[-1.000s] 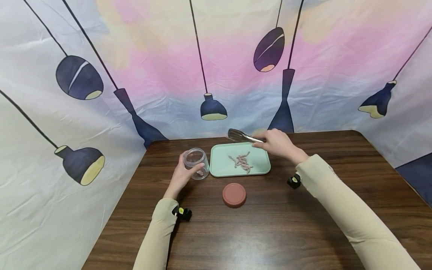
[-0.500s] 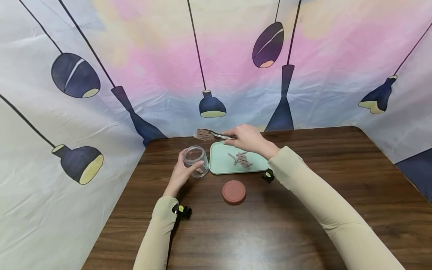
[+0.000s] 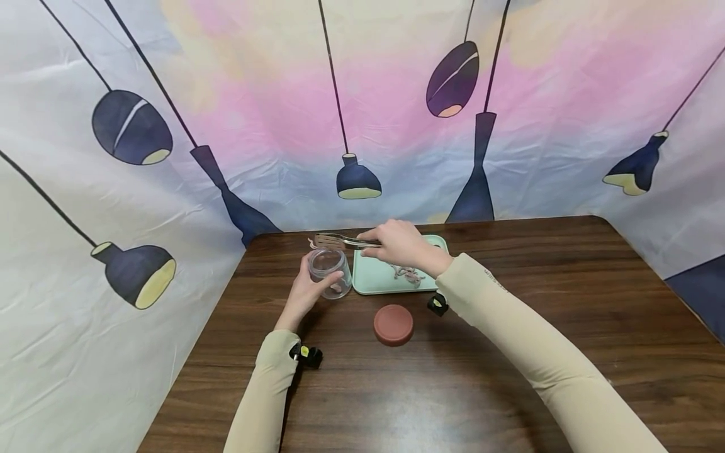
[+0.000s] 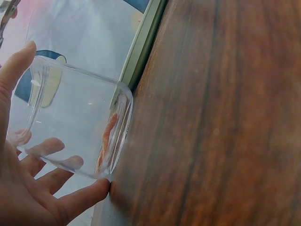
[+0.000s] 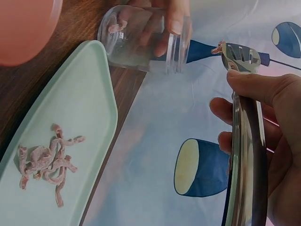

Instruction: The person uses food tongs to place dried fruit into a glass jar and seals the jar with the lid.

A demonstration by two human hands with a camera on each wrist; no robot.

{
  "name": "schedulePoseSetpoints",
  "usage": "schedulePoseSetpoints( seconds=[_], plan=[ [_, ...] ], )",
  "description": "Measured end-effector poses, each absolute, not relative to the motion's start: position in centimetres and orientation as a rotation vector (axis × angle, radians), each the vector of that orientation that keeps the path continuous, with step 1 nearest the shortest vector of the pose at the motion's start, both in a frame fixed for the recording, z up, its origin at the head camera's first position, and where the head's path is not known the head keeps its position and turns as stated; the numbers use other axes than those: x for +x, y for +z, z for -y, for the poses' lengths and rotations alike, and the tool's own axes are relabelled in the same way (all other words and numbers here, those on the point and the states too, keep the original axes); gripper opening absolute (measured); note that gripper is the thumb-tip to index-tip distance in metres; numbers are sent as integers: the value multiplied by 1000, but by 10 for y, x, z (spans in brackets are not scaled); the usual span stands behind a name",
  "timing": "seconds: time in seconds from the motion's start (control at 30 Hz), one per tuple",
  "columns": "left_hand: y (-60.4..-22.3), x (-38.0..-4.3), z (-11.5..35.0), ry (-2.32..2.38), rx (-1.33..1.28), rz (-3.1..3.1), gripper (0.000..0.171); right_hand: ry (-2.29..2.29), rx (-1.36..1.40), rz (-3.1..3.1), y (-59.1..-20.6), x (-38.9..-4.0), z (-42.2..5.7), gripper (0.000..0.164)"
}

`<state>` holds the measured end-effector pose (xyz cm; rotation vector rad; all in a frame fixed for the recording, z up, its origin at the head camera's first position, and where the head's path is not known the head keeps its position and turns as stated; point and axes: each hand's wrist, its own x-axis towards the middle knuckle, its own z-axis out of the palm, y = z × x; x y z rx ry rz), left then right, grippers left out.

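Observation:
My left hand (image 3: pixel 301 294) holds a clear wide-mouthed jar (image 4: pixel 75 113), thumb on one side and fingers around the other. At the jar's bottom lies a reddish strip (image 4: pixel 106 141), like dried meat. With thumb and fingers my right hand (image 3: pixel 398 244) grips metal tongs (image 5: pixel 247 155). The slotted head of the tongs is above the jar's open mouth in the head view. A small pinkish strip end (image 5: pixel 217 49) sticks out from between the tong tips. To the jar's right is a pale green tray (image 3: pixel 369 277) bearing a small heap of similar strips (image 5: pixel 49 165).
A round reddish-brown lid (image 3: pixel 393 324) lies on the dark wooden table (image 3: pixel 368 402), in front of the tray. Behind the table hangs a cloth (image 3: pixel 272 126) printed with lamps. Both wrists carry small black cameras.
My right hand has moved left from above the tray, bringing the tongs over the jar's mouth, and has lowered slightly in the last half second. My left hand and the jar stay in place.

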<state>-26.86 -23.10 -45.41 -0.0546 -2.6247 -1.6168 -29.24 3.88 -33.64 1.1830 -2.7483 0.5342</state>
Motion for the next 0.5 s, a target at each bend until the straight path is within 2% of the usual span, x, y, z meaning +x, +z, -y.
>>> schedulePoseSetpoints(
  seconds=[0.5],
  plan=[
    [-453,-268,230,-1604,-17,2649,104,434,1213,2754,-345,-293,-39,40]
  ],
)
